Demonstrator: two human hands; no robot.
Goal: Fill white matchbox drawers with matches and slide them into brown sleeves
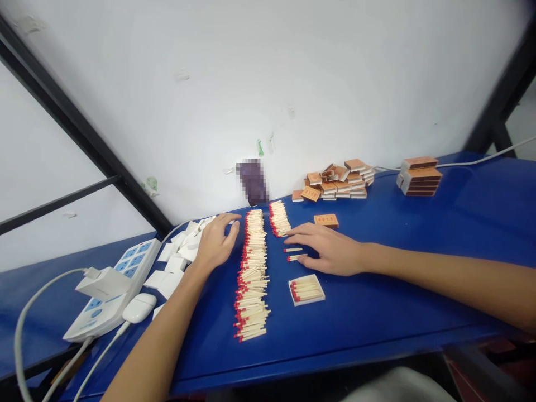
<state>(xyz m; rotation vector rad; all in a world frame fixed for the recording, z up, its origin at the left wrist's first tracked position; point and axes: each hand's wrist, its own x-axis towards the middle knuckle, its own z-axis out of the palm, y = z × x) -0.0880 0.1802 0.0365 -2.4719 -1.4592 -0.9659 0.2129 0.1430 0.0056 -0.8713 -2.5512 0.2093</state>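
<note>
My left hand (pixel 218 239) hovers or rests between a heap of white paper pieces (pixel 180 248) and a long row of red-tipped matches (pixel 254 268); its thumb and fingers are apart with nothing between them. On the other side, my right hand (pixel 326 248) lies palm down, fingers spread. Its fingertips reach the near end of a shorter row of matches (pixel 278 218). Two loose matches (pixel 293 250) lie by its fingers and thumb; contact is unclear. Closer to me sits a white matchbox tray (pixel 320 297) with several matches inside. A closed orange matchbox (pixel 325 220) lies beyond the right hand.
Piled matchboxes (pixel 341 187) stand against the wall, and a neat stack of them (pixel 422 181) is at the right. A blurred dark phone-like object (pixel 252 181) leans on the wall. On the left are a power strip (pixel 140 259) with cables and a white earbud case (pixel 139 307).
</note>
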